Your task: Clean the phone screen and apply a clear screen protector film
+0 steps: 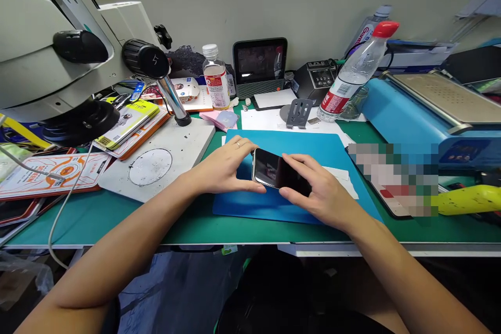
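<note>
A smartphone (270, 167) with a dark, glossy screen and a shiny metal edge is held sideways above a blue mat (242, 206). At its left end is my left hand (225, 166), ring on one finger, with the fingertips at the top corner and the thumb along the lower edge. My right hand (323, 188) grips the other end, fingers on the far edge and thumb on the near one. Part of the phone's right end is hidden by that hand. A white slip of paper (344, 180) lies on the mat behind my right hand.
To the left, a microscope (27, 62) overhangs its white base (183, 151). A red-capped bottle (352, 78), a metal phone stand (299, 113) and a small screen device (260, 62) stand behind the mat. On the right are a blue machine (410, 120) and a yellow-handled tool (469, 199).
</note>
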Demonstrator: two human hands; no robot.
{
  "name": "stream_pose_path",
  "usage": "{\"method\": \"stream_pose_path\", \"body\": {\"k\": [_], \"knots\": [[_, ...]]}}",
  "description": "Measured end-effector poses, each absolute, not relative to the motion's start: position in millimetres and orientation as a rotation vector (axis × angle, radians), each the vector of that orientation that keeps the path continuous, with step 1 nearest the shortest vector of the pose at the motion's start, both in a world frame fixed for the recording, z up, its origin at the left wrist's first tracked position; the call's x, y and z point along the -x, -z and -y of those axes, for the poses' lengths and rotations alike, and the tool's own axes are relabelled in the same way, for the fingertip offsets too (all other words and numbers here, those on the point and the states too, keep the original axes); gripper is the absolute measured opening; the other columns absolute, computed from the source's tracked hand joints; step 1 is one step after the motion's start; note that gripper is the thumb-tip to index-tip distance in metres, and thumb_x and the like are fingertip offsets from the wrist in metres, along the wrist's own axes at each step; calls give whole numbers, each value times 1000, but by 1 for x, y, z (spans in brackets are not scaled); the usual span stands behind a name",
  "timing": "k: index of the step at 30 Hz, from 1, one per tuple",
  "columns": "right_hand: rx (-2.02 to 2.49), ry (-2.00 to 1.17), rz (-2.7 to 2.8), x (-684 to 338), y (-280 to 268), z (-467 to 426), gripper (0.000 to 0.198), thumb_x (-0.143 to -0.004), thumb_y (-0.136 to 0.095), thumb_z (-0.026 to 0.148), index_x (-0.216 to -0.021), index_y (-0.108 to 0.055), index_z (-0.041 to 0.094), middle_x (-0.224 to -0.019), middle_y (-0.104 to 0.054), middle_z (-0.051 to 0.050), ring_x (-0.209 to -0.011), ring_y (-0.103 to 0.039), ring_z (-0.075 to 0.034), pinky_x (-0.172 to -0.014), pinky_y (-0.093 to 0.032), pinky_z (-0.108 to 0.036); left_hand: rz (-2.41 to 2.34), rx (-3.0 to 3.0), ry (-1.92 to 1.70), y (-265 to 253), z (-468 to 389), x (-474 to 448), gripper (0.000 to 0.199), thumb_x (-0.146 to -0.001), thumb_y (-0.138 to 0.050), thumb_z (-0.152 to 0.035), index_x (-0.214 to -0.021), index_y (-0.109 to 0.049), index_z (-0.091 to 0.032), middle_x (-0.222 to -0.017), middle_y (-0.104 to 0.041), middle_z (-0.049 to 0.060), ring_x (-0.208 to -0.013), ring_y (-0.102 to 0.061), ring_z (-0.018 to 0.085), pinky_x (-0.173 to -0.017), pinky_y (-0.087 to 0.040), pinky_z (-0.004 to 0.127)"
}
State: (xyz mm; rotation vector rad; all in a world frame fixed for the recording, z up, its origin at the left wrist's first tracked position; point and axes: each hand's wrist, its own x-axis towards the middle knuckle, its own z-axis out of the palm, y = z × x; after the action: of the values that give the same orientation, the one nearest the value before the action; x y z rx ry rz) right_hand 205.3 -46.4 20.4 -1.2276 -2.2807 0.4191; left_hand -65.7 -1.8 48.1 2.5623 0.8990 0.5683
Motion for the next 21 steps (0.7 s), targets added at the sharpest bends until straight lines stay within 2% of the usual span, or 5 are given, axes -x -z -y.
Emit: {"method": "stream_pose_path", "body": {"k": [5,10,14,18,21], "knots": [[1220,-533,2208,-193,-30,45,63,-94,-65,49,-150,-53,24,-138,-61,-13,-126,-65,-31,-107,-55,-47,-887,-2456,-592,-45,0,66,66,-86,-70,-68,-132,-54,-23,-131,-62,13,-123,-55,32,-107,-46,49],[1227,-670,2079,-181,-34,48,69,-93,-65,56,-154,-47,28,-136,-61,-12,-126,-63,-31,-106,-54,-48,-841,-2159,-738,-42,2,64,73,-88,-64,-70,-143,-48,-25,-144,-57,15,-131,-54,34,-108,-47,50],[1150,-795,1949,-170,-42,46,57,-96,-62,55,-148,-54,34,-142,-58,-9,-135,-57,-30,-111,-50,-48,-709,-2047,-866,-41,2,64,79,-82,-69,-74,-140,-52,-24,-143,-58,16,-132,-56,36,-113,-43,50],[1162,-784,1875,-163,-65,42,47,-95,-63,49,-136,-62,28,-149,-58,-8,-142,-52,-30,-116,-46,-48,-647,-2033,-865,-40,2,64,77,-83,-72,-70,-140,-50,-24,-141,-61,15,-130,-59,35,-113,-44,49],[1175,-785,1994,-157,-84,41,53,-91,-64,43,-140,-60,23,-150,-60,-9,-141,-54,-31,-117,-44,-49,-617,-2032,-857,-37,1,64,76,-85,-72,-67,-143,-46,-25,-139,-62,15,-127,-61,33,-109,-47,48]]}}
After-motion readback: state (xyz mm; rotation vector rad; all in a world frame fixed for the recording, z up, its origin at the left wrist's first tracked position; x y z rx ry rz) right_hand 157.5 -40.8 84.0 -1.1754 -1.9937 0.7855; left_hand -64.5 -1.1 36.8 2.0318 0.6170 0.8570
